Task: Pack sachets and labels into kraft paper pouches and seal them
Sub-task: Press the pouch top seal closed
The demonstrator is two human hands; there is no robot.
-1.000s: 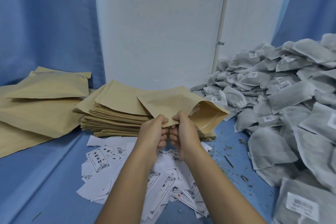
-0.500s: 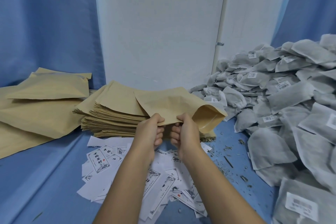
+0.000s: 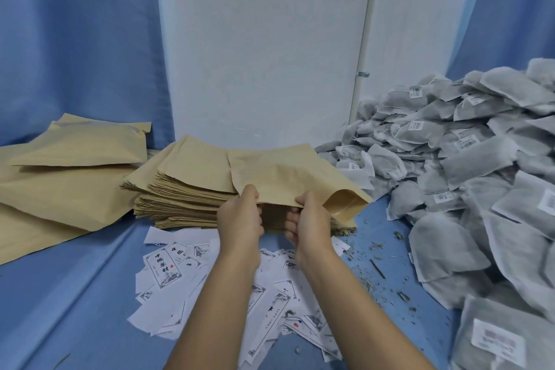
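I hold one kraft paper pouch (image 3: pixel 279 176) flat above the stack of empty pouches (image 3: pixel 180 189). My left hand (image 3: pixel 240 216) pinches its near edge on the left, my right hand (image 3: pixel 306 219) pinches the same edge further right. The pouch's mouth (image 3: pixel 345 204) gapes open toward the right. White printed labels (image 3: pixel 168 267) lie scattered on the blue cloth below my forearms. A large heap of grey sachets (image 3: pixel 468 177) with small white stickers fills the right side.
Filled or larger kraft pouches (image 3: pixel 69 165) lie piled at the left. Dried herb crumbs (image 3: pixel 378 270) litter the blue cloth between labels and sachets. A white wall with a pipe (image 3: pixel 363 75) stands behind, with blue curtains on both sides.
My two hands have slid apart along the pouch's near edge, and the pouch has lowered slightly toward the stack. Its mouth stays open to the right.
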